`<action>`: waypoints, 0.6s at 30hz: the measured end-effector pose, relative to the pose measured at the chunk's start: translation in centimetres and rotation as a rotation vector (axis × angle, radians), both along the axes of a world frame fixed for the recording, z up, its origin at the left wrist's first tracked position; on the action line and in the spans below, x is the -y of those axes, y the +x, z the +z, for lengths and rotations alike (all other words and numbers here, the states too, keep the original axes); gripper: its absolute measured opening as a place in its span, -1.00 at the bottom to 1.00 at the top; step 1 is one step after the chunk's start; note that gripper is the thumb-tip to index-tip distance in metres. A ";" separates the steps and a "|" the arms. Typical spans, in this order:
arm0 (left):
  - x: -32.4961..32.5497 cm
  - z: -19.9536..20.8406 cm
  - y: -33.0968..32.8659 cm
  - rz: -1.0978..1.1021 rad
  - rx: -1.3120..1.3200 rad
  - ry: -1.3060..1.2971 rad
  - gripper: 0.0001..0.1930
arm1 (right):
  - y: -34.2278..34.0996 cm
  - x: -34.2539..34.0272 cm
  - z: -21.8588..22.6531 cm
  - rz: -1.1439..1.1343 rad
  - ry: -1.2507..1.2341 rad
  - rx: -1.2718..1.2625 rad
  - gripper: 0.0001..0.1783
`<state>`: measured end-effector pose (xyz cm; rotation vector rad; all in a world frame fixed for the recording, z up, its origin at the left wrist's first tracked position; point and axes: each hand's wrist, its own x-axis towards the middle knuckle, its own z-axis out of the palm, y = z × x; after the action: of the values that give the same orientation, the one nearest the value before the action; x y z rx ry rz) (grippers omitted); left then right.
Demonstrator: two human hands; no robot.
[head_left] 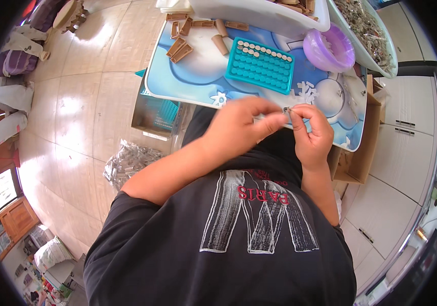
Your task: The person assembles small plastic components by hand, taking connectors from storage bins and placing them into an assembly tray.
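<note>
Pinching tiny dark part (286, 109) at thumb and index tips of right grip (314, 133), just beside blurred left grip (240, 122); cannot tell left one's hold.

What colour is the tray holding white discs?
The tray is teal; the head view shows it best.

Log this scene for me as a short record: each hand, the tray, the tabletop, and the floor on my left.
Right hand: thumb and forefinger pinching a small dark piece
Left hand: blurred, fingertips close to that piece; contact unclear
Tray: teal tray, white round pieces along its far row, a few in the next
Tabletop: blue-patterned table; brown tapered pieces left of the tray, purple bowl to its right
Floor, left: clear bag of small pieces
</note>
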<state>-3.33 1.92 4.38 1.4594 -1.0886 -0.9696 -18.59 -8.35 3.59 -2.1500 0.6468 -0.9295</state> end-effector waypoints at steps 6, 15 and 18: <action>0.4 -2.4 12.6 0.751 0.549 -0.064 -0.83 | -1.0 0.9 -0.5 0.021 0.256 0.120 -0.95; 5.0 -4.4 16.9 0.589 1.083 -0.048 -0.81 | -0.4 0.2 -0.6 0.154 0.413 0.140 -0.97; 6.9 -4.1 16.5 0.497 1.267 0.024 -0.83 | -0.6 0.3 -0.5 0.197 0.425 0.123 -0.97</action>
<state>13.12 -4.95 0.26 2.2619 -1.4076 0.4292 -19.21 -8.61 3.05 -1.7293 0.5079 -0.7347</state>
